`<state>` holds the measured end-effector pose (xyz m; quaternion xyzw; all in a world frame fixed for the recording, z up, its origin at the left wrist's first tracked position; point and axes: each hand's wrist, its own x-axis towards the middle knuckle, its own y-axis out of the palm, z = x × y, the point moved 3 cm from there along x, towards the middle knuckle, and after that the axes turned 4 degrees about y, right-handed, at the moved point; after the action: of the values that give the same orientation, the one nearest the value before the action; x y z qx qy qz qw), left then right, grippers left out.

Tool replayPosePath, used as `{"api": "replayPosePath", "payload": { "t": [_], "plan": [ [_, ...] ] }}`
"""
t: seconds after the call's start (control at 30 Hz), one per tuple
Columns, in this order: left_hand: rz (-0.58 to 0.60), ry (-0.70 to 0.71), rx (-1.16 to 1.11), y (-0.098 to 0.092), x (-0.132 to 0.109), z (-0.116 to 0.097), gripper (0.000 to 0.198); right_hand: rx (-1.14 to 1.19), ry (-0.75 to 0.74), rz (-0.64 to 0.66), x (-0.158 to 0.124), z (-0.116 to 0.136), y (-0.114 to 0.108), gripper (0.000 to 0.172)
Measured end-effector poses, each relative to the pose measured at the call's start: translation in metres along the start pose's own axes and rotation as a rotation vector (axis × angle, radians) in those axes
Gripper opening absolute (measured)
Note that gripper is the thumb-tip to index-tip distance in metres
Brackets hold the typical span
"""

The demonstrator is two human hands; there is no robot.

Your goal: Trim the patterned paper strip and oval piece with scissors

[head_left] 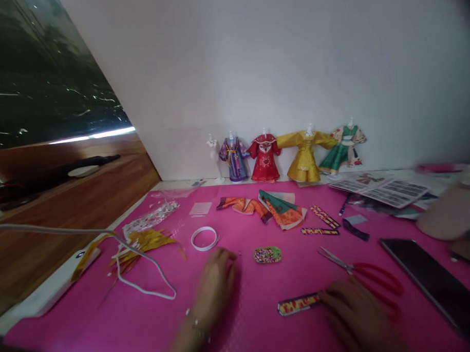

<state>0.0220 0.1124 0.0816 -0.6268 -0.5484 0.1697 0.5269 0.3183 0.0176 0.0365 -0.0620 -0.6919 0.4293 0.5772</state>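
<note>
My left hand (pixel 217 282) rests knuckles up on the pink mat (pixel 243 319), fingers curled and blurred, just below a white tape ring (pixel 204 238). My right hand (pixel 355 315) lies on the mat with its fingertips on the right end of a patterned paper strip (pixel 299 304). Red-handled scissors (pixel 364 274) lie just beyond that hand. A small oval dish of beads (pixel 267 255) sits between the two hands.
Paper doll dresses (pixel 284 156) stand on small stands along the white wall. Folded orange and green paper garments (pixel 272 208), patterned strips (pixel 324 216), gold paper scraps (pixel 145 243), a white cable (pixel 146 282), printed sheets (pixel 382 189) and a dark phone (pixel 435 284) lie on the mat.
</note>
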Motion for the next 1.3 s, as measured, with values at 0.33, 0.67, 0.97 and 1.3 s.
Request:
{"api": "replayPosePath", "payload": {
  "t": [0.33,0.67,0.97,1.3],
  "plan": [
    [0.104,-0.095,0.04,0.019,0.035,0.021,0.006,0.029,0.002,0.013,0.001,0.001,-0.002,0.021],
    [0.093,-0.173,-0.116,0.029,0.034,0.023,0.015,0.056,0.06,0.037,-0.01,-0.001,0.006,0.021],
    [0.092,-0.427,-0.865,0.005,0.012,-0.009,0.018,0.094,0.137,0.062,-0.014,-0.004,0.003,0.023],
    [0.211,-0.789,-1.674,0.027,-0.057,-0.079,0.047,0.451,0.24,0.022,0.042,0.053,-0.04,0.021]
  ]
}}
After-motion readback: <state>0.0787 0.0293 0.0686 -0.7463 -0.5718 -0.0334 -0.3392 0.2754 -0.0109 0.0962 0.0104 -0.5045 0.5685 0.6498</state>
